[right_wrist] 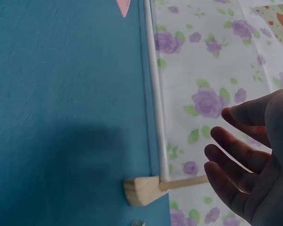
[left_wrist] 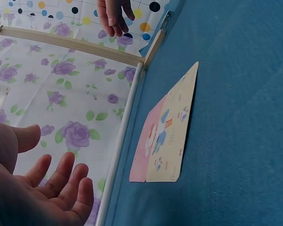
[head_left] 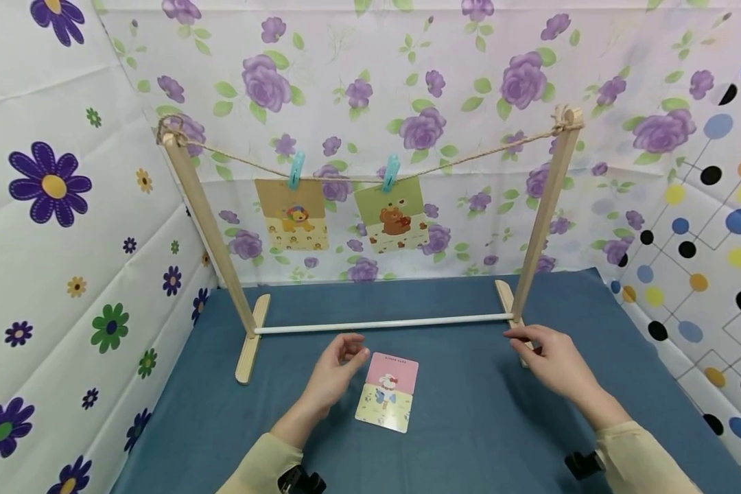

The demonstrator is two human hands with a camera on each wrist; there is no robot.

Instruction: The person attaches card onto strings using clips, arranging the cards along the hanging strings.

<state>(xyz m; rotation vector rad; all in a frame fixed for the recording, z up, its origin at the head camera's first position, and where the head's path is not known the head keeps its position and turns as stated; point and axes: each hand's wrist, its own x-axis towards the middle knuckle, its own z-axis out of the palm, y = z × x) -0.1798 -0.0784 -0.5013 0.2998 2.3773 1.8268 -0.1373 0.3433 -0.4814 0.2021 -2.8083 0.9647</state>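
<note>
My left hand (head_left: 336,370) hovers just left of a pink and yellow card (head_left: 386,392) that lies flat on the blue cloth. Its fingers are loosely bent, and the left wrist view shows the palm holding nothing. On the right, my other hand (head_left: 552,360) is raised near the right foot of a wooden frame, fingers relaxed and apart in the right wrist view. A twine line (head_left: 469,162) sags between the posts. From it hang a lion card (head_left: 295,226) and a bear card (head_left: 396,221), each under a blue clothespin (head_left: 296,170).
The frame has a left post (head_left: 210,233), a right post (head_left: 546,219) and a white crossbar (head_left: 383,324) low over the blue cloth (head_left: 451,439). Flowered fabric (head_left: 358,55) backs it. Something small and metallic (left_wrist: 167,20) shows near the right foot; its kind is unclear.
</note>
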